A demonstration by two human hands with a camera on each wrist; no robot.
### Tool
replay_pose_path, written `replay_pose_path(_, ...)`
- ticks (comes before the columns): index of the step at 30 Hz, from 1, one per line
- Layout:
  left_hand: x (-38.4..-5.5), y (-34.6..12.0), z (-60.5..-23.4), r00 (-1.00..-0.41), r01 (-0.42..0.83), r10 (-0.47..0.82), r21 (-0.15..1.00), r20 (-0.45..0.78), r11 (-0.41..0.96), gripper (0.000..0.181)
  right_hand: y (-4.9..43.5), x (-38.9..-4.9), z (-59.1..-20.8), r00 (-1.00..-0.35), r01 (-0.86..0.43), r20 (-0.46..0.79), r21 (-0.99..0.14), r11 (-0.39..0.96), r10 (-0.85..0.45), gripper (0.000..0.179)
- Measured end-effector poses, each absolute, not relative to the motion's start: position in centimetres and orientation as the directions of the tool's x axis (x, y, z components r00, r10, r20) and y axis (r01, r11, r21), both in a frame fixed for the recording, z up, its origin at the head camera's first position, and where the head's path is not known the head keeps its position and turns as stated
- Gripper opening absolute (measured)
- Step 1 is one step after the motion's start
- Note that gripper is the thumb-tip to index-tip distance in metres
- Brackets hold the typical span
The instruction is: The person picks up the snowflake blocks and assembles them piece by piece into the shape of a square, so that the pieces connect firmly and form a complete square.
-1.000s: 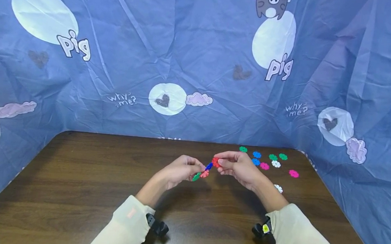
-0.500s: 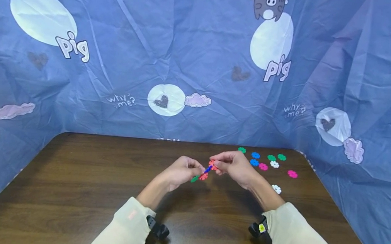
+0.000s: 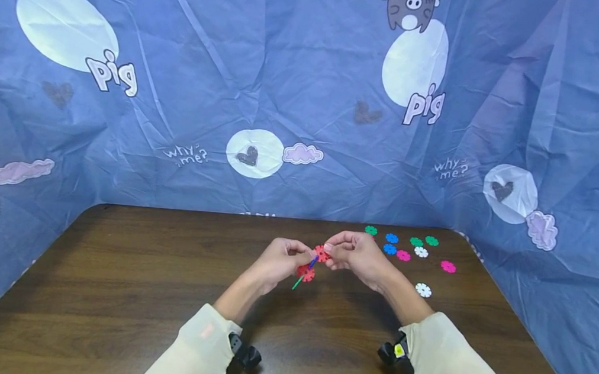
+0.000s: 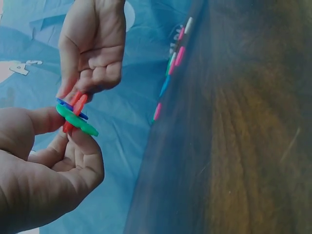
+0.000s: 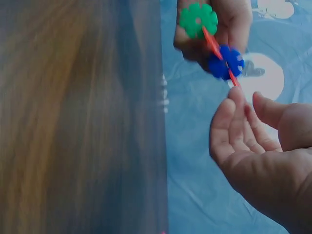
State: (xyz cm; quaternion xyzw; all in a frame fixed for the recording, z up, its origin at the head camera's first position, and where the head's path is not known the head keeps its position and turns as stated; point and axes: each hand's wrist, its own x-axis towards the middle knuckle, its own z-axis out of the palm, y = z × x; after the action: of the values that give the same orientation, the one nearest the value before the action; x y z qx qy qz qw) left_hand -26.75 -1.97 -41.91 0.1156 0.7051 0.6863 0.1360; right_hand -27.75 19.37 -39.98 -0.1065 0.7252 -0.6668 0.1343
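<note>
Both hands meet over the table around a short chain of interlocking flower-shaped plastic discs. It runs from an upper red disc (image 3: pixel 320 253) through a blue disc (image 3: pixel 313 263) to a lower red disc (image 3: pixel 308 276) and a green disc (image 3: pixel 297 282), seen edge-on from the head. The left hand (image 3: pixel 279 261) pinches the chain near its middle, its fingers hiding part of it. At the upper end, the right hand (image 3: pixel 362 261) has thumb and index finger at the red disc's edge. In the right wrist view the green disc (image 5: pixel 198 20) and blue disc (image 5: pixel 225 62) face the camera.
Loose flower discs lie at the back right of the wooden table (image 3: pixel 135 291): green (image 3: pixel 371 231), blue (image 3: pixel 390 249), pink (image 3: pixel 448 266) and white (image 3: pixel 423 290) among them. A blue printed cloth (image 3: pixel 286 91) hangs behind and beside the table.
The chain has turned in the left hand, so the green disc now shows its edge and hangs lower. The upper red disc has shifted left, closer to the left fingertips; the right hand moved slightly left.
</note>
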Motion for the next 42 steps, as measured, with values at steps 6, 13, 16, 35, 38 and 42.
replay_pose_path(6, -27.2, -2.4, -42.2, -0.934, -0.069, 0.352, 0.998, -0.066, 0.006, 0.016, 24.9, -28.8, -40.4, -0.967, -0.069, -0.005, -0.958, 0.278, -0.255, 0.021)
replay_pose_path(13, -27.5, -2.5, -42.2, -0.929, -0.144, 0.353, 0.987, -0.110, -0.071, 0.011, 32.7, -29.3, -42.0, -0.950, -0.236, 0.009, -0.675, 0.699, -0.312, 0.017)
replay_pose_path(16, -27.5, -2.6, -42.2, -0.930, -0.158, 0.347, 0.983, -0.118, -0.090, 0.010, 33.6, -29.5, -42.7, -0.922, -0.311, -0.015, -0.566, 0.764, -0.386, 0.021)
replay_pose_path(35, -26.9, -2.6, -41.9, -0.912, -0.127, 0.402, 0.986, -0.074, -0.106, 0.018, 24.8, -29.0, -41.4, -0.898, -0.338, 0.142, -0.827, 0.448, -0.416, 0.007)
replay_pose_path(38, -26.8, -2.7, -41.6, -0.909, -0.114, 0.409, 0.991, -0.079, -0.063, 0.021, 22.2, -28.5, -40.5, -0.901, -0.353, 0.179, -0.834, 0.425, -0.396, 0.010)
replay_pose_path(42, -26.8, -2.7, -41.4, -0.902, -0.093, 0.426, 0.995, -0.075, -0.021, 0.022, 19.9, -28.1, -39.9, -0.903, -0.358, 0.205, -0.847, 0.393, -0.378, 0.014)
